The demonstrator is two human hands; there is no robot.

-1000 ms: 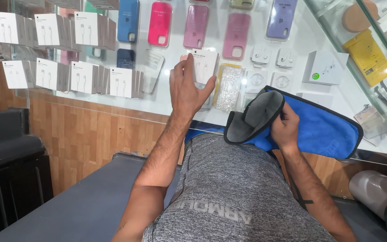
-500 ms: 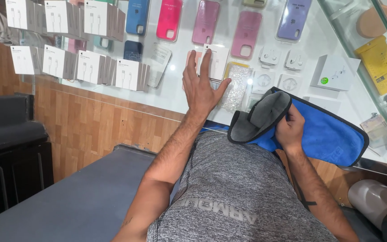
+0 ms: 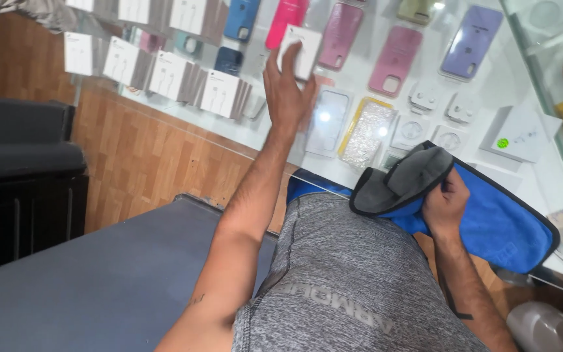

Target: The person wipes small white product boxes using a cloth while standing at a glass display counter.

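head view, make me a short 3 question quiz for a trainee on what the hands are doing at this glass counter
1. True or false: the left hand grips a small white box above the glass counter.
2. What does the right hand hold?
A. a pink phone case
B. a blue and grey cloth
C. a yellow box
3. Fill in: the phone case nearest the top right of the counter is ____.

Key
1. True
2. B
3. Lilac
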